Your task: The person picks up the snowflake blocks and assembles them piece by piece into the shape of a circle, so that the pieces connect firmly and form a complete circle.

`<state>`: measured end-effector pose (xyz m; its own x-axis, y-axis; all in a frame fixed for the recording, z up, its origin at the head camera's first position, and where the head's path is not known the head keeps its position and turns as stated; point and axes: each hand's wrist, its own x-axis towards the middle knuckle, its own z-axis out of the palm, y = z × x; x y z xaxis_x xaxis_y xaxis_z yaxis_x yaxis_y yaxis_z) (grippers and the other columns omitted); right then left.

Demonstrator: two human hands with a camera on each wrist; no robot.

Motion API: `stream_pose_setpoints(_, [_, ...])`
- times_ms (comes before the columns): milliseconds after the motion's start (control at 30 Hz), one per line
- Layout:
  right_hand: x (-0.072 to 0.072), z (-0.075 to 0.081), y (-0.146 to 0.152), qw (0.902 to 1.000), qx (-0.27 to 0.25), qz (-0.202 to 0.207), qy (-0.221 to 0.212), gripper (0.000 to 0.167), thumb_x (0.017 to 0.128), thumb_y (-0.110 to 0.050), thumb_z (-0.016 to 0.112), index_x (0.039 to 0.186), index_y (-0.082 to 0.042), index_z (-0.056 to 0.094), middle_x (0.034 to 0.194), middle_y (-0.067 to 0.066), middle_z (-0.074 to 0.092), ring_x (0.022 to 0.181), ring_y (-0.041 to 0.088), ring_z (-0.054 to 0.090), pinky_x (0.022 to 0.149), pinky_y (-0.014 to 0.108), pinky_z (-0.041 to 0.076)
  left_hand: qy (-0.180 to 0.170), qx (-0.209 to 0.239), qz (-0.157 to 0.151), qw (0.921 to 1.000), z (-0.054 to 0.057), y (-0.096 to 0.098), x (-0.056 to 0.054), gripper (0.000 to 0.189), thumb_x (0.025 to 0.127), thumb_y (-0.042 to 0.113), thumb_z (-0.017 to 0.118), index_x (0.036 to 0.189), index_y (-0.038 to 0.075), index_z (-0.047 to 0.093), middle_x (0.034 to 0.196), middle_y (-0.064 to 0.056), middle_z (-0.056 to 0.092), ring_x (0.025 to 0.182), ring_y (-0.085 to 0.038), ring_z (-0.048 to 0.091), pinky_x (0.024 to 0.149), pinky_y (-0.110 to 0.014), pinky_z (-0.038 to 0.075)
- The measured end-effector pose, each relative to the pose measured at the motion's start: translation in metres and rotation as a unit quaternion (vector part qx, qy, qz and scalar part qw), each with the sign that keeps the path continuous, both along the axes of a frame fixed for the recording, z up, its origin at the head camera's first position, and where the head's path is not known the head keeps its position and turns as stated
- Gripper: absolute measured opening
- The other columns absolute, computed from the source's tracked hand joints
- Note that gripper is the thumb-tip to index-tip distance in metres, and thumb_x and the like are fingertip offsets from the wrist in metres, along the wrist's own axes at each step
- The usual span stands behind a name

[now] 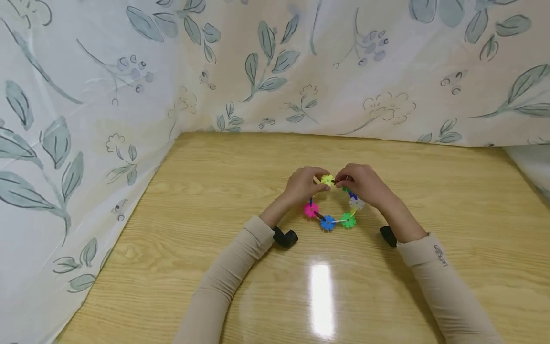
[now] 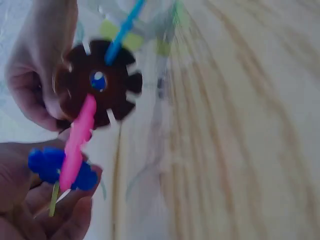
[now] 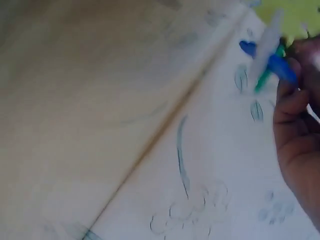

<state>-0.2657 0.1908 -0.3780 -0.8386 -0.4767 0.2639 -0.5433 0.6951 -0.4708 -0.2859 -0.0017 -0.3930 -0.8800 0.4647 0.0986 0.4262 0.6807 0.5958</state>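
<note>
A ring of notched, flower-shaped plastic discs, slotted edge to edge, hangs between both hands over the table in the head view. A pink disc, a blue disc and a green disc form its near side. My left hand pinches the ring's far left side, by a yellow disc. Opposite it, my right hand grips the far right part, fingertips beside a dark disc. Close up in the left wrist view are a brown disc and a pink disc. Fingers partly hide the ring's far side.
Under the hands lies a wood-grain table. A leaf-patterned cloth hangs along its back and left side. Black wrist pieces show beneath both forearms. Light glares off the table's near part.
</note>
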Motion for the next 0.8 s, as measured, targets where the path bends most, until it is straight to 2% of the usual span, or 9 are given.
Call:
stream_pose_setpoints(133, [-0.002,0.008,0.023,0.9953,-0.027,-0.051,-0.078,0.026,0.094,-0.012,0.052,0.107,0.007,0.064,0.093,0.022,0.065,0.076,0.031,0.063,0.066,0.036,0.05,0.006,0.031,0.031,0.999,-0.002,-0.003,-0.001,0.038,0.082,0.028,0.07,0.117,0.017,0.062,0.107,-0.004,0.066,0.078,-0.012,0.067,0.059,-0.02,0.047])
stream_pose_setpoints(200, [-0.003,0.009,0.034,0.9848,-0.043,-0.066,-0.155,0.032,0.097,-0.017,0.047,0.11,0.008,0.061,0.096,0.022,0.065,0.08,0.03,0.064,0.067,0.035,0.05,0.003,0.048,0.047,0.9977,-0.004,-0.003,-0.002,0.038,0.081,0.027,0.07,0.116,0.016,0.062,0.106,-0.005,0.067,0.075,-0.012,0.067,0.058,-0.02,0.047])
stream_pose_setpoints(233, [-0.004,0.008,0.039,0.9768,-0.052,-0.067,-0.196,0.035,0.097,-0.02,0.046,0.111,0.009,0.06,0.095,0.02,0.065,0.081,0.028,0.064,0.067,0.034,0.049,0.002,0.054,0.055,0.997,-0.005,-0.004,-0.003,0.038,0.081,0.027,0.07,0.116,0.016,0.062,0.106,-0.005,0.067,0.075,-0.012,0.067,0.058,-0.02,0.047])
stream_pose_setpoints(333, [-0.009,0.003,0.047,0.9438,-0.09,-0.056,-0.313,0.038,0.097,-0.021,0.047,0.116,0.011,0.055,0.091,0.011,0.067,0.081,0.017,0.063,0.067,0.028,0.047,-0.014,0.08,0.083,0.9933,-0.007,-0.004,-0.004,0.038,0.081,0.026,0.07,0.116,0.015,0.061,0.107,-0.007,0.067,0.077,-0.014,0.067,0.058,-0.021,0.046])
stream_pose_setpoints(400, [-0.013,-0.002,0.047,0.9259,-0.117,-0.053,-0.355,0.038,0.096,-0.02,0.049,0.117,0.012,0.053,0.086,0.003,0.067,0.078,0.01,0.062,0.064,0.026,0.046,-0.03,0.097,0.095,0.9902,-0.007,-0.004,-0.005,0.038,0.081,0.026,0.071,0.116,0.014,0.061,0.108,-0.007,0.067,0.084,-0.016,0.066,0.061,-0.023,0.047])
stream_pose_setpoints(467, [-0.017,-0.006,0.048,0.9159,-0.138,-0.058,-0.372,0.037,0.095,-0.018,0.051,0.117,0.012,0.052,0.083,-0.003,0.065,0.075,0.007,0.061,0.063,0.023,0.047,-0.054,0.11,0.1,0.9874,-0.008,-0.005,-0.007,0.039,0.081,0.029,0.071,0.115,0.014,0.061,0.109,-0.007,0.066,0.092,-0.018,0.064,0.066,-0.025,0.048])
stream_pose_setpoints(567, [-0.022,-0.009,0.048,0.9136,-0.145,-0.068,-0.374,0.035,0.094,-0.015,0.052,0.115,0.013,0.052,0.081,-0.006,0.063,0.073,0.005,0.06,0.063,0.022,0.047,-0.092,0.142,0.087,0.9816,-0.011,-0.008,-0.013,0.032,0.086,0.028,0.064,0.112,0.01,0.063,0.109,-0.008,0.065,0.097,-0.019,0.061,0.072,-0.026,0.05])
stream_pose_setpoints(700, [-0.029,-0.009,0.049,0.9166,-0.132,-0.072,-0.371,0.033,0.094,-0.013,0.051,0.114,0.013,0.053,0.078,-0.006,0.062,0.069,0.005,0.057,0.059,0.023,0.044,-0.14,0.191,0.08,0.9683,-0.014,-0.012,-0.023,0.022,0.091,0.018,0.057,0.104,0.002,0.067,0.101,-0.012,0.065,0.084,-0.017,0.06,0.064,-0.021,0.048])
stream_pose_setpoints(800, [-0.034,-0.008,0.048,0.9196,-0.116,-0.073,-0.368,0.033,0.094,-0.013,0.051,0.113,0.013,0.053,0.076,-0.006,0.062,0.067,0.006,0.054,0.058,0.023,0.042,-0.169,0.203,0.094,0.9598,-0.016,-0.012,-0.029,0.019,0.089,0.012,0.06,0.1,0.0,0.069,0.095,-0.013,0.066,0.071,-0.012,0.057,0.056,-0.017,0.044])
